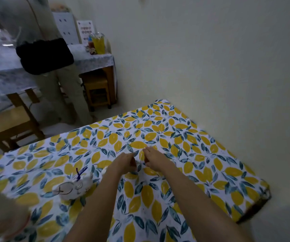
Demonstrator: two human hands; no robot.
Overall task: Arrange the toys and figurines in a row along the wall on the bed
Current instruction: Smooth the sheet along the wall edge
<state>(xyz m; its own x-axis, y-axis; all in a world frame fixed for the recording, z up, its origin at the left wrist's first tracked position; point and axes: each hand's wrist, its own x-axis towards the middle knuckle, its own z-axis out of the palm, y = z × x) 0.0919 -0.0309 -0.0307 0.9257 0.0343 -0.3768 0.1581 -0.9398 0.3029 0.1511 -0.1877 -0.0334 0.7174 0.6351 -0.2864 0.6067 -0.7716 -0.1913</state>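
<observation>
Overhead, the lemon-print bed (pixel 158 137) lay against the wall (pixel 210 58). Left of the hands sat a white figurine (pixel 74 186). Left hand (pixel 125 162) and right hand (pixel 153 158), fingers loosely curled, pressed the bed; any hold unclear.

1. Plain pale wall (pixel 210 58) fills the right and far side, kinda dim lighting overall.
2. Far left there's a table (pixel 95 62) with a bluish patterned cloth, cluttered on top.
3. Small wooden stool (pixel 97 92) tucked under it.
4. Another wooden bench-type thing (pixel 9 126) at the left, on a light floor (pixel 56 127).
</observation>
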